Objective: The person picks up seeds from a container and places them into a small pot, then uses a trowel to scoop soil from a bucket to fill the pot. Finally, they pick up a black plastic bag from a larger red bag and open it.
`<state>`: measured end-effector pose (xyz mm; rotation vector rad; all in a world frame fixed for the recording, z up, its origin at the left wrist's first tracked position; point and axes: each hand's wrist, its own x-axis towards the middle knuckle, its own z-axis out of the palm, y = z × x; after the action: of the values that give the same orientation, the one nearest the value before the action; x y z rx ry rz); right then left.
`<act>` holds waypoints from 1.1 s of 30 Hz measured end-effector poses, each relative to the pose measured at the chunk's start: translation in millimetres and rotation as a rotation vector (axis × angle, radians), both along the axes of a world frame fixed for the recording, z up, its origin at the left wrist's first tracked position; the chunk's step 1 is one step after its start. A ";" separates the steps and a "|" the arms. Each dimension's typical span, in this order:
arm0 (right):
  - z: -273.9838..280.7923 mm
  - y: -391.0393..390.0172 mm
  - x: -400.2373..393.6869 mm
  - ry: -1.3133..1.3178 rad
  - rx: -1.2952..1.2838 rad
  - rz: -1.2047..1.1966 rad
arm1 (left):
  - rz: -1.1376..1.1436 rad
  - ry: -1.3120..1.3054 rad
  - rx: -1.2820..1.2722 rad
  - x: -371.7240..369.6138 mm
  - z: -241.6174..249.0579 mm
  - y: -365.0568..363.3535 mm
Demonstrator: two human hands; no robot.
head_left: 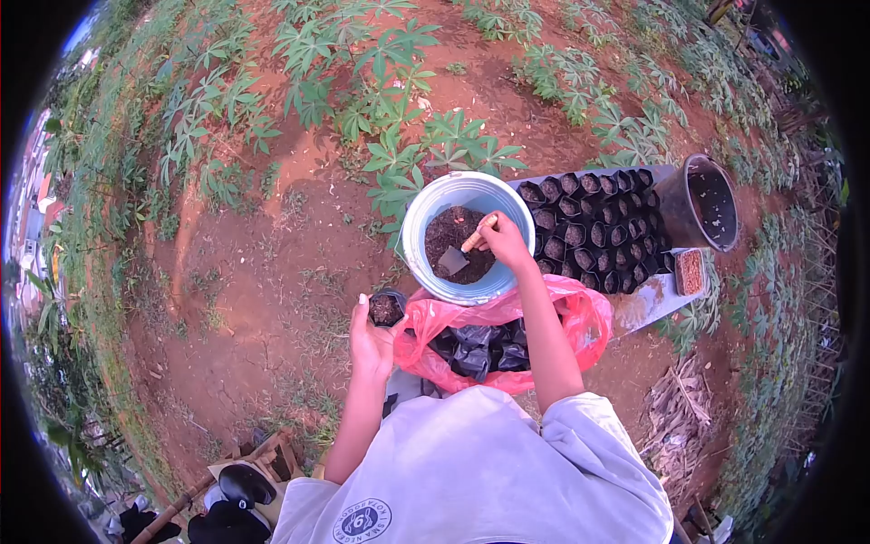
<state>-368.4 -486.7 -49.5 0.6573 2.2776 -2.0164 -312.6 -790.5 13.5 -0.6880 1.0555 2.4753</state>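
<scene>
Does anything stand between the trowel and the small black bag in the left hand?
Yes, the bucket's rim, on its near left side. The trowel in the right hand is inside the bucket; the black bag in the left hand is outside.

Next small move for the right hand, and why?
Probably lift a scoop of soil toward the black bag: the right hand has the trowel inside the bucket, and the left hand holds the bag nearby, its mouth up.
</scene>
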 end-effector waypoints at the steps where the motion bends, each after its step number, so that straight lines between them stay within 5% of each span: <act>1: -0.8 1.1 0.2 -0.013 -0.008 -0.005 | 0.004 0.000 -0.008 2.9 1.9 1.0; 17: 26.9 24.8 21.0 -0.014 -0.376 -0.073 | 0.014 0.016 -0.023 39.2 19.1 27.6; 33: 110.8 55.9 119.7 0.208 -0.439 -0.090 | -0.099 0.000 -0.028 80.1 15.3 101.7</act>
<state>-248.7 -430.8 61.3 0.5419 1.8131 -2.6173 -232.5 -688.8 28.7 -0.6290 1.0992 2.3802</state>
